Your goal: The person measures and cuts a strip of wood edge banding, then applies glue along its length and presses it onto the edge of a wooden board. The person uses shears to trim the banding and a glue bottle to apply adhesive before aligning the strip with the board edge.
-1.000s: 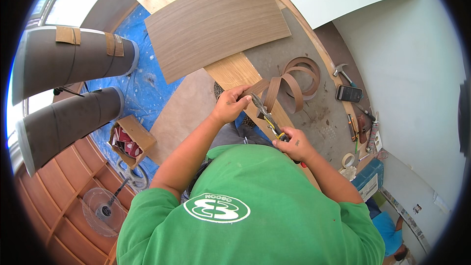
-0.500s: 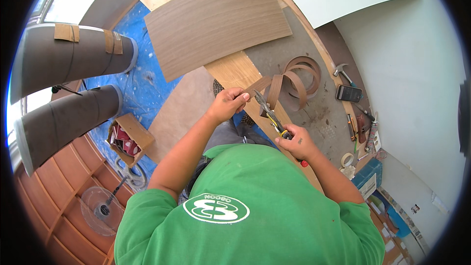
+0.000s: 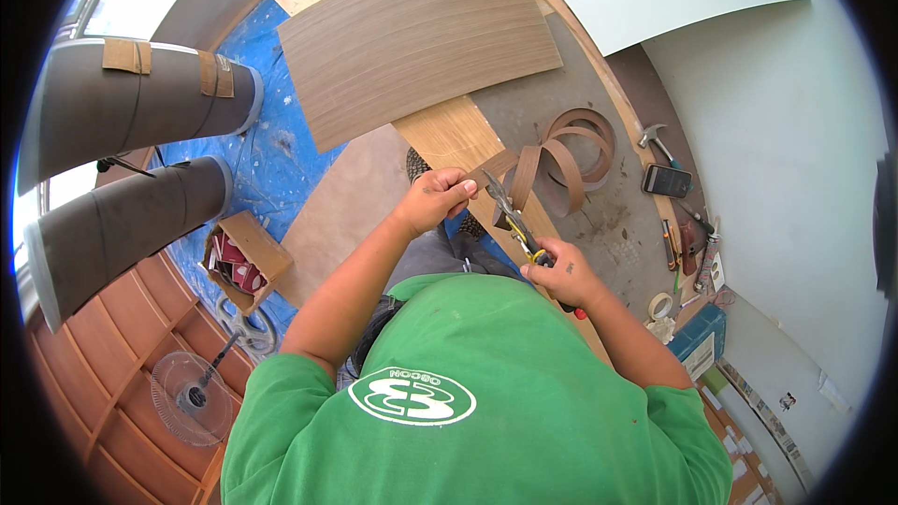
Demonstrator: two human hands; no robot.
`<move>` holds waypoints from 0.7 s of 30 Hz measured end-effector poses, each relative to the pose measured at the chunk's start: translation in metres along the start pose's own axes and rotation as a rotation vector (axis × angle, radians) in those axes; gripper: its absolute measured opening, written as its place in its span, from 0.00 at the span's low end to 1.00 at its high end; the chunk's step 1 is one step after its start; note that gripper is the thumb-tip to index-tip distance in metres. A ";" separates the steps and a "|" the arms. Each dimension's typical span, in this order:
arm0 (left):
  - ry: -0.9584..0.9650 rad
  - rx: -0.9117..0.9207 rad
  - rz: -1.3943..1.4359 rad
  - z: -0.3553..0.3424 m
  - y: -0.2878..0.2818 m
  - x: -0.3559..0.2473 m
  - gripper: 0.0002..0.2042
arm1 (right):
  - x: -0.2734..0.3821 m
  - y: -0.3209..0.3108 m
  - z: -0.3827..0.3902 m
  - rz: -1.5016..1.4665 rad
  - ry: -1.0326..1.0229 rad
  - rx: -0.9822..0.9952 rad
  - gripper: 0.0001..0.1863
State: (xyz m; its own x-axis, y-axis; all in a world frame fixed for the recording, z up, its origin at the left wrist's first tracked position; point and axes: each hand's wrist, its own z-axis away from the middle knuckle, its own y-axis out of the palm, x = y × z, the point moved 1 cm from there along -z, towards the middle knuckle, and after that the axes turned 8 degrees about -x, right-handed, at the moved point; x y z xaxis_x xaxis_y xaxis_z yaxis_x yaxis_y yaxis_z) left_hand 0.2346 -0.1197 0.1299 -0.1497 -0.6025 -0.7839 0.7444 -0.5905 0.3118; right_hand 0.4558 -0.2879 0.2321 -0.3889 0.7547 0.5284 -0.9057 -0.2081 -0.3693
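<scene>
We see our left hand (image 3: pixel 438 198) pinching the end of a brown veneer strip (image 3: pixel 547 161) that curls into loops on the grey floor (image 3: pixel 561 103). Our right hand (image 3: pixel 561 271) grips snips (image 3: pixel 510 215) with the blades at the strip. A large veneer sheet (image 3: pixel 416 37) lies ahead, a hammer (image 3: pixel 658 142) and phone (image 3: pixel 666 180) to the right.

Your left hand (image 3: pixel 435 201) sits left of the snips (image 3: pixel 513 222), fingers curled in a pinch, forearm bare and angled up from your shoulder. Your right hand (image 3: pixel 559 271) (knuckles up) is wrapped tight around the handles, just below the blades.
</scene>
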 end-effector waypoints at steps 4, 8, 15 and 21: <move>0.001 -0.002 -0.003 -0.001 -0.003 0.001 0.13 | -0.001 0.002 -0.003 -0.046 -0.002 0.004 0.35; 0.008 -0.034 -0.031 -0.002 -0.004 -0.002 0.13 | -0.001 0.002 -0.005 -0.032 -0.005 0.005 0.35; 0.020 -0.031 -0.038 0.000 -0.003 -0.003 0.13 | -0.001 0.004 -0.003 -0.034 -0.009 -0.004 0.33; 0.020 -0.031 -0.015 0.000 -0.003 -0.006 0.13 | 0.001 0.004 -0.004 -0.015 0.000 -0.014 0.33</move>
State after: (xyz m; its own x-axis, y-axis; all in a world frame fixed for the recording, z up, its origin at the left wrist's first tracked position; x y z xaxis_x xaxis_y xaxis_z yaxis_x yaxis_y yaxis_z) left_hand 0.2334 -0.1148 0.1334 -0.1483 -0.5827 -0.7990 0.7620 -0.5823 0.2832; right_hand 0.4527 -0.2852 0.2284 -0.3754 0.7575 0.5341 -0.9090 -0.1883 -0.3719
